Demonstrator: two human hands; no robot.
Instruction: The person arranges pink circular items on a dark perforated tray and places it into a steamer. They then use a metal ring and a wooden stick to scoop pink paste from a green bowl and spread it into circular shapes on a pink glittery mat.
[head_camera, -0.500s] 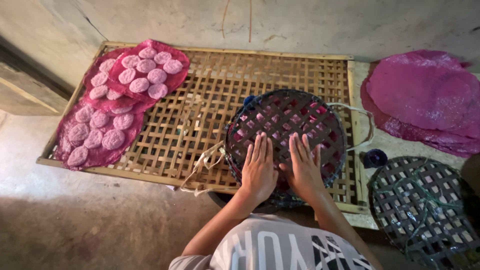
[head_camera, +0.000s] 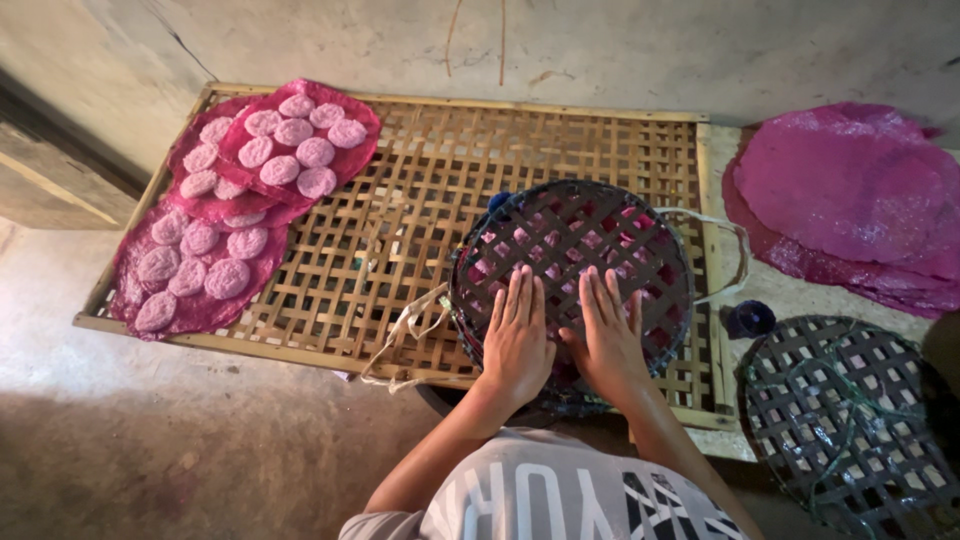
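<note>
Pressing flat with fingers spread and straight, the left hand (head_camera: 517, 335) and the right hand (head_camera: 608, 338) lie side by side, palms down, on the near part of a round dark woven tray (head_camera: 570, 235); neither grip is closed around anything, both are fully open and simply rest on the lattice. The thumbs point toward each other and nearly meet. Pink shows through the gaps of the tray's weave, so something pink lies beneath it, though its shape cannot be made out. The tray sits on the near right part of a large bamboo lattice rack (head_camera: 400, 220), which lies on the floor against a pale wall (head_camera: 600, 50). Pale cloth strips (head_camera: 405, 330) trail from the tray's left edge over the rack, and a loop of the same pale strip (head_camera: 715, 235) curves out at its right. On the far left of the rack lie 3 overlapping pink sheets (head_camera: 200, 300), each carrying rows of small round pink cakes (head_camera: 300, 150). To the right of the rack, a stack of bare pink round sheets (head_camera: 850, 200) rests on the floor, with a small dark blue cap-like object (head_camera: 750, 318) nearer, and a second dark woven tray (head_camera: 840, 420) at the near right.
</note>
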